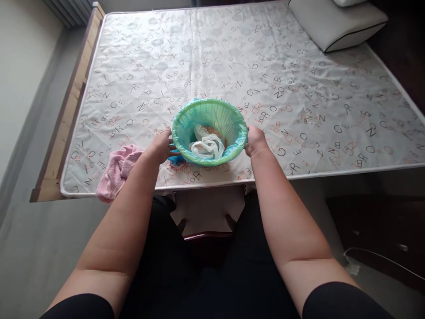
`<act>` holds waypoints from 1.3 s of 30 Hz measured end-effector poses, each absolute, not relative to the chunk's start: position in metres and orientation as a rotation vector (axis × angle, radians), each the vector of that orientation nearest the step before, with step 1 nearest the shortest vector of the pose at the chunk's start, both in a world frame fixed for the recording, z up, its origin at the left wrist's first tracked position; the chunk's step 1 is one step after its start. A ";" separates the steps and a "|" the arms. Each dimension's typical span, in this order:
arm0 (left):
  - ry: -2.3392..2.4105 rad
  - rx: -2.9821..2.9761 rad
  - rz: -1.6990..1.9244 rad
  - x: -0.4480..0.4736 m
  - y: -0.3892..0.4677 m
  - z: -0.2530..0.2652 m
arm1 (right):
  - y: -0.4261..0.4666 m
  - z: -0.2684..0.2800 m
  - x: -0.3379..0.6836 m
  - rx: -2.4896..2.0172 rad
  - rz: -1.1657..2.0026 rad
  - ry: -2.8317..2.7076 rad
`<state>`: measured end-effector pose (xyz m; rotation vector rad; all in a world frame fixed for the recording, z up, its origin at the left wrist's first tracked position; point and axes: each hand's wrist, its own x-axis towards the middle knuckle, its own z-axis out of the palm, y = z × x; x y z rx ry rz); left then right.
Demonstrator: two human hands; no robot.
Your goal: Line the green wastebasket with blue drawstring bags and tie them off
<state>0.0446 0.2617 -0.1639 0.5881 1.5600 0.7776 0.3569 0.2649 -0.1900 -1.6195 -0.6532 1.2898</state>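
Observation:
A round green plastic wastebasket (232, 119) lined with a thin teal bag sits between my hands, over the near part of the mattress. Inside it lie a crumpled white plastic bag (208, 146) and something orange-brown, partly covered. My left hand (162, 145) holds the basket's left side, its fingers reaching around the outer wall. On the opposite side, my right hand (255, 139) grips the basket just below the rim, most of its fingers hidden. Bright blue material (175, 157) shows beside and below the basket near my left fingers. A pink cloth (121, 170) lies by my left forearm.
The mattress (206, 57), white with printed letters, rests on a wooden bed frame (73, 95). A whitish pillow (341, 24) with dark piping lies at the far right. A stool-like seat (207, 208) stands between my legs. A white cable (381, 256) runs at lower right.

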 end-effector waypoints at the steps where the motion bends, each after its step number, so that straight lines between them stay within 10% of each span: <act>1: 1.566 0.595 0.782 0.044 0.263 -0.164 | 0.261 -0.189 0.358 -1.689 1.268 -0.666; 13: 1.565 0.730 0.643 0.064 0.250 -0.177 | 0.215 -0.162 0.366 -1.806 1.769 -1.127; 39: 1.628 0.568 1.021 0.064 0.263 -0.159 | 0.232 -0.138 0.380 -1.237 1.304 -0.656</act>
